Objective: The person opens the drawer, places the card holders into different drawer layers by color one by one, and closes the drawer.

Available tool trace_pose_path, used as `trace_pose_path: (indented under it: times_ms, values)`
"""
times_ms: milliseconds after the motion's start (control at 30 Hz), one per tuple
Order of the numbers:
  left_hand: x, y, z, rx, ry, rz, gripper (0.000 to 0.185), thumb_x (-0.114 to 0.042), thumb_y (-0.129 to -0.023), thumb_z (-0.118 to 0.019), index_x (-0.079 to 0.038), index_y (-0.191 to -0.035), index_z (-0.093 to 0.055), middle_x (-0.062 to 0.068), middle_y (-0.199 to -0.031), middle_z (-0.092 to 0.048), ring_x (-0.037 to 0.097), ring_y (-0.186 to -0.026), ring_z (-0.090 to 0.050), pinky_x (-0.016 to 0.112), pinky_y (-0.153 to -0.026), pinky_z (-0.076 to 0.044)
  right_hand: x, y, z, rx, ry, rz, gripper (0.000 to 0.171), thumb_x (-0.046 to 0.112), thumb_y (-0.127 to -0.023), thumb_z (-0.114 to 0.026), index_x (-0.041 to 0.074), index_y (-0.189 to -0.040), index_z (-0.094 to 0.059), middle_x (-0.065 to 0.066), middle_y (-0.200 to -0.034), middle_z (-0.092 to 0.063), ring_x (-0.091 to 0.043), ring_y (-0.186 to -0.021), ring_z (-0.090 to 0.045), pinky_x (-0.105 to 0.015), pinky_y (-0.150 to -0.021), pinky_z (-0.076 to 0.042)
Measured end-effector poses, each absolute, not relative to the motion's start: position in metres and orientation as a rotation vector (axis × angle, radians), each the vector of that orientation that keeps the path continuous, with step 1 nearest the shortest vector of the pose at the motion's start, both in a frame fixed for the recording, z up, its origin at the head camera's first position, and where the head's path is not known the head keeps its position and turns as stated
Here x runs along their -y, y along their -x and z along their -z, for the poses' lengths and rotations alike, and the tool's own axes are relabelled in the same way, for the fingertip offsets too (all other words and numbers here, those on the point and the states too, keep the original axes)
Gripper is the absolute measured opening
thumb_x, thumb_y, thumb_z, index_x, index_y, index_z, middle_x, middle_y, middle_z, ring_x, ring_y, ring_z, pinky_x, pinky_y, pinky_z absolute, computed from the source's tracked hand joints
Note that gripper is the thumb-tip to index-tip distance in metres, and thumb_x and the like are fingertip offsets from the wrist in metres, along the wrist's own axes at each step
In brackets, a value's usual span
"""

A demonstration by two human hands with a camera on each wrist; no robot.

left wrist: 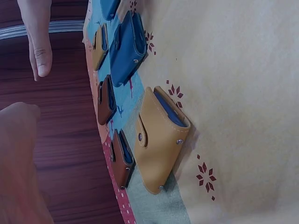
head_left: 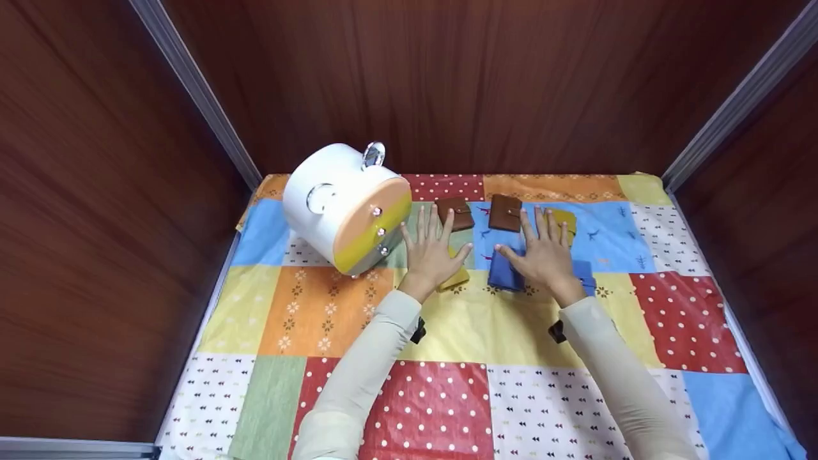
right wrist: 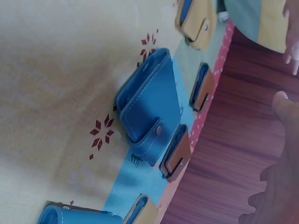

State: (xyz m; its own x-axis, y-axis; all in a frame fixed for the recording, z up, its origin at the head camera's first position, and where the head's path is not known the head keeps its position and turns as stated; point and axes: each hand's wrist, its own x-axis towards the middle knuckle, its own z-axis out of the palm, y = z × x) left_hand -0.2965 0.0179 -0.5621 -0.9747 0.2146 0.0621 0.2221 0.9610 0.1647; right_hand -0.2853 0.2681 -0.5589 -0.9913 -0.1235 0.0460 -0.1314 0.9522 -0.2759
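My left hand (head_left: pixel 429 260) is held above the cloth with fingers spread and straight, over a yellow snap wallet (head_left: pixel 455 280) that it partly covers. Just beyond those fingertips lies a brown wallet (head_left: pixel 454 214). My right hand (head_left: pixel 549 259) is spread the same way, palm down, between a blue wallet (head_left: pixel 504 272) and a second blue wallet (head_left: pixel 584 276). Another brown wallet (head_left: pixel 505 213) and another yellow wallet (head_left: pixel 565 222) lie near its fingertips. In the left wrist view the near yellow wallet (left wrist: pixel 161 140) shows its snap strap. Neither hand holds anything.
A white drum-shaped object (head_left: pixel 319 198) with a striped orange, yellow and grey face and shiny knobs stands left of the hands. A patchwork cloth (head_left: pixel 441 409) covers the table. Dark wood panels (head_left: pixel 422 83) enclose the back and both sides.
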Motion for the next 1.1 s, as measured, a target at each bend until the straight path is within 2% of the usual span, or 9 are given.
trace_pose_path:
  times_ms: [200,400,600,867,1100]
  values:
    - [-0.015,0.297,0.559,3.022,0.367,0.315,0.081,-0.072,-0.106,-0.032,-0.028,-0.173,-0.015,0.010,-0.181,-0.013,0.035,-0.168,-0.007,0.069,-0.133,-0.013,-0.263,0.286,0.557,3.021,-0.190,-0.495,0.100,0.067,-0.103,-0.054,0.012,-0.173,-0.010,-0.024,-0.179,-0.003,-0.049,-0.165,0.000,-0.069,-0.133,0.001]
    - [-0.010,0.299,0.554,2.937,0.414,0.428,0.072,-0.059,-0.110,-0.041,-0.023,-0.171,-0.028,0.012,-0.176,-0.031,0.033,-0.166,-0.021,0.059,-0.134,-0.024,-0.257,0.286,0.555,2.913,-0.166,-0.559,0.094,0.061,-0.103,-0.060,0.005,-0.170,-0.024,-0.029,-0.174,-0.022,-0.052,-0.161,-0.021,-0.070,-0.130,-0.021]
    - [-0.005,0.299,0.547,2.845,0.455,0.568,0.059,-0.042,-0.113,-0.047,-0.018,-0.166,-0.040,0.012,-0.169,-0.045,0.034,-0.159,-0.038,0.053,-0.129,-0.038,-0.249,0.285,0.553,2.765,-0.162,-0.718,0.079,0.049,-0.104,-0.067,0.000,-0.161,-0.042,-0.028,-0.161,-0.045,-0.048,-0.147,-0.044,-0.065,-0.122,-0.038]
    - [0.002,0.297,0.537,2.751,0.496,0.642,0.052,-0.037,-0.114,-0.048,-0.014,-0.160,-0.050,0.012,-0.158,-0.059,0.033,-0.148,-0.053,0.049,-0.123,-0.047,-0.237,0.283,0.550,2.685,-0.142,-0.832,0.062,0.042,-0.106,-0.066,0.002,-0.152,-0.054,-0.024,-0.145,-0.060,-0.043,-0.133,-0.055,-0.062,-0.112,-0.047]
    - [0.012,0.297,0.526,2.667,0.529,0.695,0.047,-0.031,-0.113,-0.050,-0.006,-0.153,-0.058,0.015,-0.145,-0.068,0.032,-0.135,-0.064,0.045,-0.118,-0.053,-0.226,0.282,0.542,2.661,-0.143,-0.873,0.056,0.041,-0.106,-0.065,0.003,-0.147,-0.059,-0.022,-0.143,-0.063,-0.043,-0.135,-0.058,-0.060,-0.113,-0.048]
